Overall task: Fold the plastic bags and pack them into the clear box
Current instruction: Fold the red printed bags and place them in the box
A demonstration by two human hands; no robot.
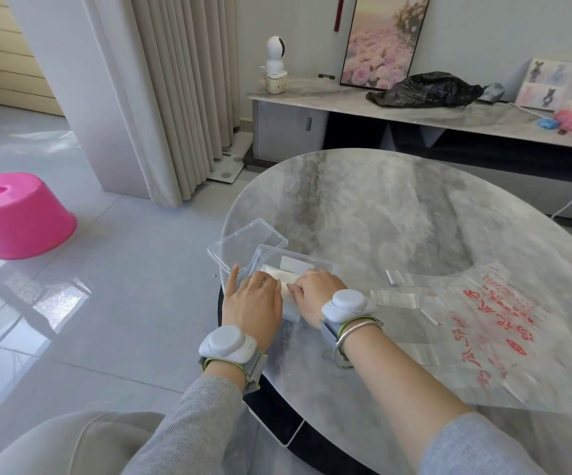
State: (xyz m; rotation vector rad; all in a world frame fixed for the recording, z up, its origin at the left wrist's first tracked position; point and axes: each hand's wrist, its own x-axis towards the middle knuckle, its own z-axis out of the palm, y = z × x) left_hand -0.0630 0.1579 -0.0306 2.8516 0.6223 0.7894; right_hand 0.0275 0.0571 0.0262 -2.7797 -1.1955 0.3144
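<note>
clear box (315, 265): folded white bag (286, 279) inside | left hand (252, 303), right hand (315, 293): grips pressing bag, not clenched

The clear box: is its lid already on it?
No. The lid lies flat on the table behind the open clear box, while both hands press a folded white bag into it.

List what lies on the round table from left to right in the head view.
Lid → left hand → clear box → right hand → printed bag, spread flat.
</note>
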